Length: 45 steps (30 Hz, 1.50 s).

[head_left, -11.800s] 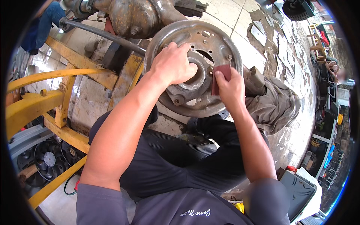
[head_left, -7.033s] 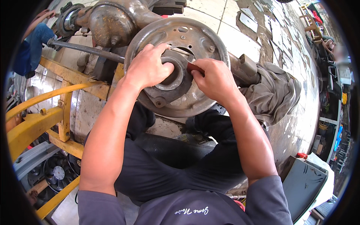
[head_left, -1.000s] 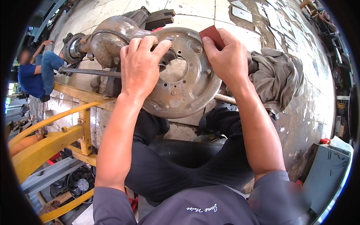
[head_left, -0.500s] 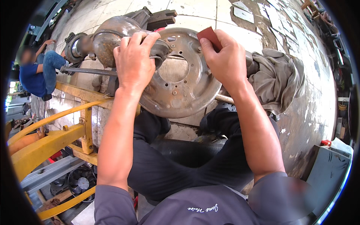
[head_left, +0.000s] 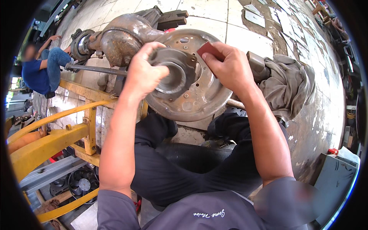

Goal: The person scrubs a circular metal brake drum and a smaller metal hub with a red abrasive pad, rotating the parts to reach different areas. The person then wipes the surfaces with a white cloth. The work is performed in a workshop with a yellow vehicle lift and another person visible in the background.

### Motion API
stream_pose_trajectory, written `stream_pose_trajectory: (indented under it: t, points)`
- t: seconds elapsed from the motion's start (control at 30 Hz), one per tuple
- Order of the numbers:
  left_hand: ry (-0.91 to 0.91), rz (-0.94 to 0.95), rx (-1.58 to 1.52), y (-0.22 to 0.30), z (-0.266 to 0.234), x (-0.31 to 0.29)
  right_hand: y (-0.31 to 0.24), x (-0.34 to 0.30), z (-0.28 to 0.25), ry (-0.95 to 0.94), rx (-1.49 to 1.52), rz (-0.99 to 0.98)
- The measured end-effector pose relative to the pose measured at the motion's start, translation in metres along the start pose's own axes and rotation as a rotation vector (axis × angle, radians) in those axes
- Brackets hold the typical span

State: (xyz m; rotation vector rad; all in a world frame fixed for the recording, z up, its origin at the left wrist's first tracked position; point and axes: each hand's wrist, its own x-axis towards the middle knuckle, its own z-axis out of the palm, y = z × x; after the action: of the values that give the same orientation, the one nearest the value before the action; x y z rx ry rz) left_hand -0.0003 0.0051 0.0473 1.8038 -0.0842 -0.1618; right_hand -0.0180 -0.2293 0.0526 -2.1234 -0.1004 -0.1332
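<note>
My left hand (head_left: 143, 74) grips a round, flanged metal housing (head_left: 187, 66) by its left side, thumb at the rim of its hollow centre. The housing is tilted toward me, and motion blurs it slightly. Behind it is a large round metal backing plate (head_left: 203, 105) with bolts and holes, its central opening mostly covered by the housing. My right hand (head_left: 232, 67) pinches a folded piece of reddish-brown sandpaper (head_left: 208, 50) between thumb and fingers. The sandpaper is above the plate's right side, a little apart from the housing.
A rusty axle housing (head_left: 120, 40) lies beyond my left hand. Crumpled grey cloth (head_left: 287, 86) hangs at the right. A yellow metal frame (head_left: 50, 140) stands at the left, with a fan (head_left: 84, 184) below it. Another person (head_left: 38, 73) sits at the far left.
My left hand has turned the housing so its hollow round face shows toward me, and it has come nearer. My right hand has lowered slightly, still holding the sandpaper.
</note>
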Motion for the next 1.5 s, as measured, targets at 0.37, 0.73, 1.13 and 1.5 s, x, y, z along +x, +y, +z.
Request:
stream_pose_trajectory:
  t: [0.37, 0.73, 1.13, 1.5]
  points:
    - [0.059, 0.005, 0.421, -0.033, 0.009, 0.007, 0.012, 0.005, 0.022, -0.139, -0.258, 0.048]
    - [0.112, 0.051, 0.5, -0.024, 0.015, 0.002, 0.022, -0.001, 0.029, -0.111, -0.146, -0.076]
    - [0.065, 0.004, 0.411, -0.025, 0.009, 0.005, 0.018, -0.001, 0.013, -0.232, -0.287, -0.04]
    - [0.079, 0.032, 0.413, -0.016, 0.011, 0.001, 0.012, 0.0, 0.012, -0.215, -0.225, -0.067]
